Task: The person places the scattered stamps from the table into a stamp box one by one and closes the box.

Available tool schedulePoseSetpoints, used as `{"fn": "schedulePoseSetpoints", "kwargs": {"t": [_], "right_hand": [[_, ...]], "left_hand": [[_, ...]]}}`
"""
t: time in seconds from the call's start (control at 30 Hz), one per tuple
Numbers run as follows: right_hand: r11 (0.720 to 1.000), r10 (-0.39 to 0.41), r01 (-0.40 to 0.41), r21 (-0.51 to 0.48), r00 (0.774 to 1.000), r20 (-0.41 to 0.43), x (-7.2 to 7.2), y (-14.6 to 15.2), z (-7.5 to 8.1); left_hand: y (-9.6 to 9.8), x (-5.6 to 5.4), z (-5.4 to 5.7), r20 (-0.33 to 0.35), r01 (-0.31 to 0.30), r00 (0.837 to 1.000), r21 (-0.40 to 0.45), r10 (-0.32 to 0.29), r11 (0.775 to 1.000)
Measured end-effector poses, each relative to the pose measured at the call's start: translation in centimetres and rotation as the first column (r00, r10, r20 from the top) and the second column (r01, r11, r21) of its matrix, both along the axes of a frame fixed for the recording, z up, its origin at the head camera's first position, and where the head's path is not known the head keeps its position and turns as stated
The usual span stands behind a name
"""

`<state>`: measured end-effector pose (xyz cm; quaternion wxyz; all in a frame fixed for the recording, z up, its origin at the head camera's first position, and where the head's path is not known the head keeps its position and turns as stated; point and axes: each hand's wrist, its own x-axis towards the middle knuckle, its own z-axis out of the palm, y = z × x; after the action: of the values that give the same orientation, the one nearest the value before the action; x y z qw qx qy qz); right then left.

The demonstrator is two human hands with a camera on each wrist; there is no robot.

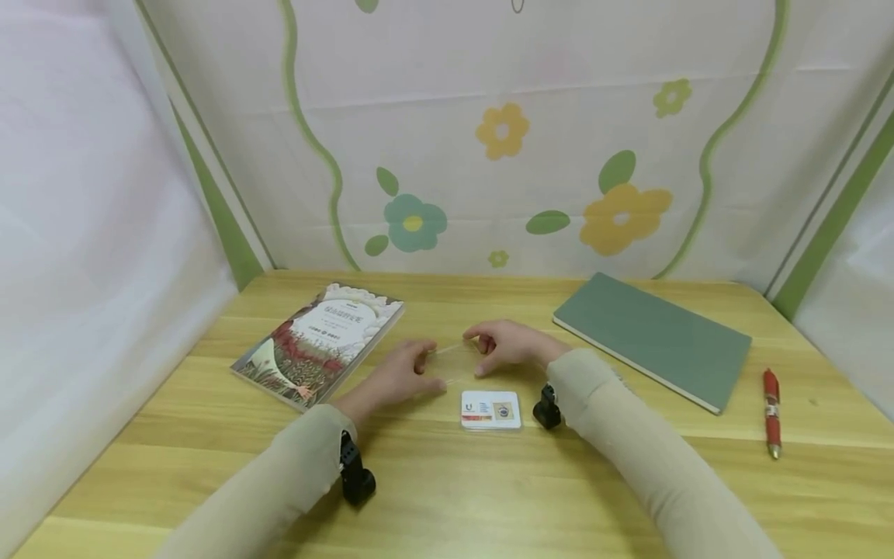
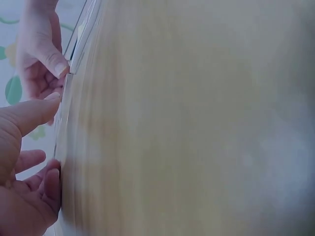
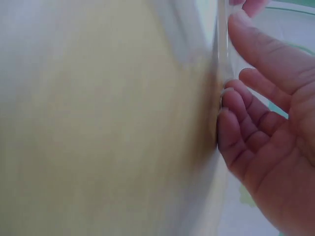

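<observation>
Between my two hands in the head view is a thin see-through thing with pale edges; its exact kind I cannot tell. My left hand holds its left side, thumb and index finger spread apart along the edges. Across from it, my right hand has bent fingers and thumb at the right side. The wrist views show the fingertips of the left hand and right hand low, close to the tabletop. A white card with a logo and a small picture lies just in front of the hands.
An illustrated book lies on the wooden table at the left. At the right are a green notebook and a red pen. A flowered white curtain stands behind the table.
</observation>
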<state>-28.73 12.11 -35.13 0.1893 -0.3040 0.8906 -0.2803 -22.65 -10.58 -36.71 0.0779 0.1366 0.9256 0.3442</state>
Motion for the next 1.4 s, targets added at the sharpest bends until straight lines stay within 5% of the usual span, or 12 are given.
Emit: {"fn": "schedulePoseSetpoints", "kwargs": {"t": [0.37, 1.0, 1.4], "right_hand": [[0.999, 0.007, -0.007, 0.040, 1.000, -0.001, 0.1, -0.6, -0.2], [0.994, -0.005, 0.006, 0.112, 1.000, -0.013, 1.0, -0.5, 0.9], [0.997, -0.039, 0.041, 0.069, 0.999, -0.027, 2.1, 0.8, 1.7]], "left_hand": [[0.9, -0.2, -0.6, -0.047, -0.012, 0.999, -0.090, 0.008, 0.996], [1.1, -0.3, -0.5, -0.052, -0.019, 0.998, -0.041, 0.017, 0.999], [1.9, 0.5, 0.2, -0.067, -0.007, 0.998, 0.040, 0.010, 0.999]]}}
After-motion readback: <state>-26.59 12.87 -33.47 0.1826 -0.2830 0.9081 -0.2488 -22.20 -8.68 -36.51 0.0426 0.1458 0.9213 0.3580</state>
